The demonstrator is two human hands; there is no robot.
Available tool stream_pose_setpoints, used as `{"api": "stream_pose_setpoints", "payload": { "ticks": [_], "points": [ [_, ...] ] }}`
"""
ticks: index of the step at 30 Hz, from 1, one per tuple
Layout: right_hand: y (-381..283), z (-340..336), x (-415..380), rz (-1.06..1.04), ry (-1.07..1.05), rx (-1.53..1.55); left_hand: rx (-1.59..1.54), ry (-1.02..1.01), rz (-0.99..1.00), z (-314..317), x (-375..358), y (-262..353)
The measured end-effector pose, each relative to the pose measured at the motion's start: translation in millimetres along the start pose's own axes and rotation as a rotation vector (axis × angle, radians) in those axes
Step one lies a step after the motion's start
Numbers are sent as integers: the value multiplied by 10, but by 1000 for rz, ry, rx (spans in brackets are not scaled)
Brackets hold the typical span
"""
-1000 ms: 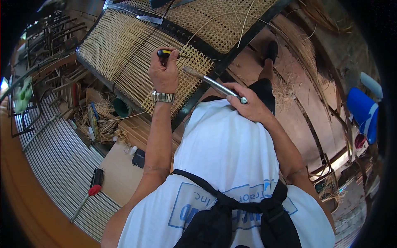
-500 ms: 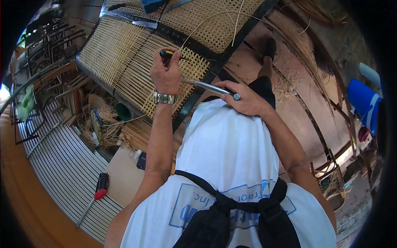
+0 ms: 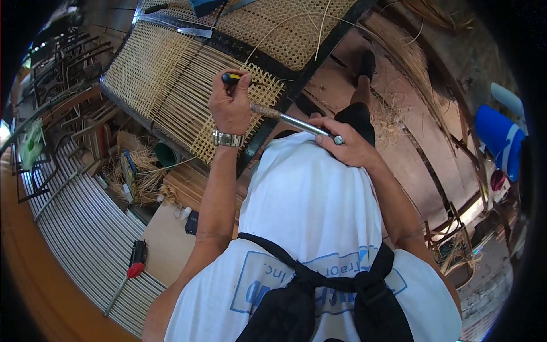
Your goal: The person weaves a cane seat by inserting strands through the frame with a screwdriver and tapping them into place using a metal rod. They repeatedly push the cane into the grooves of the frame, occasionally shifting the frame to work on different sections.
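My left hand (image 3: pixel 231 108), with a metal watch on the wrist, is closed around the black-and-yellow handle (image 3: pixel 232 78) of a tool; a thin shaft seems to extend right over the weave. My right hand (image 3: pixel 345 142) grips a shiny metal rod (image 3: pixel 305 125) near its rounded end, at my waist. The rod's far part is brown and rough, and lies close to my left wrist. Beneath my left hand is a dark-framed cane panel (image 3: pixel 176 85), partly woven in an open lattice, with parallel strands in the middle.
A flat metal blade (image 3: pixel 195 32) lies on the panel's dark crossbar. Loose cane strands (image 3: pixel 407 48) trail at upper right. To the left are a ribbed surface with a red-and-black tool (image 3: pixel 136 259), stacked chair frames (image 3: pixel 65 71) and cane scraps (image 3: pixel 142 176). A blue object (image 3: pixel 500 139) stands far right.
The metal rod and my right hand have shifted slightly right and down. My left hand keeps its grip on the yellow-and-black handle, nearly unmoved. The view has shifted slightly.
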State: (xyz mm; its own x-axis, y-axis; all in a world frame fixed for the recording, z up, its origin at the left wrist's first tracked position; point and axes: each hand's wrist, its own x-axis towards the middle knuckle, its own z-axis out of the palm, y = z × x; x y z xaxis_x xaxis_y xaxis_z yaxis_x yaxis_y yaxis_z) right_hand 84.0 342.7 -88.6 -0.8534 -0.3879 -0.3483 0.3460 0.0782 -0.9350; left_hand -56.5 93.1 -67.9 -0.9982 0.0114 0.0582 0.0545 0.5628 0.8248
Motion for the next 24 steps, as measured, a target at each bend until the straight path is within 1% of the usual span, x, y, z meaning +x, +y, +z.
{"api": "stream_pose_setpoints", "payload": {
  "ticks": [1, 3, 7, 9, 10, 12, 13, 15, 18, 20, 22, 24],
  "points": [
    [-11, -7, -8, 2, 2, -6, 25, -19, 34, 31, -16, 27],
    [-48, -15, -14, 52, -30, -8, 38, -41, 27, 78, -29, -11],
    [-63, 22, -8, 36, -70, -66, 7, -49, 46, 83, -55, -26],
    [-62, 150, -16, 57, 130, 82, -34, -35, 51, 60, -39, -35],
    [-79, 162, -39, 57, 129, 78, -41, -48, 59, 43, -46, -39],
    [-123, 148, -61, 89, 63, 15, -54, -59, 71, 25, -49, -31],
    [-118, 136, -91, 76, 19, 53, -91, -47, 58, 11, -80, -15],
    [-129, 139, -131, 85, 24, 35, -128, -35, 40, -10, -130, -16],
    [-142, 148, -145, 92, 25, 26, -103, -25, 83, 15, -139, -50],
    [-125, 167, -145, 98, 21, 34, -11, -83, 17, 40, -145, -133],
    [-94, 220, -142, 83, 206, 37, -55, -74, 32, 26, -150, -144],
    [-160, 190, -316, 47, 246, 4, -107, -65, 50, 15, -124, -145]
  ]
}}
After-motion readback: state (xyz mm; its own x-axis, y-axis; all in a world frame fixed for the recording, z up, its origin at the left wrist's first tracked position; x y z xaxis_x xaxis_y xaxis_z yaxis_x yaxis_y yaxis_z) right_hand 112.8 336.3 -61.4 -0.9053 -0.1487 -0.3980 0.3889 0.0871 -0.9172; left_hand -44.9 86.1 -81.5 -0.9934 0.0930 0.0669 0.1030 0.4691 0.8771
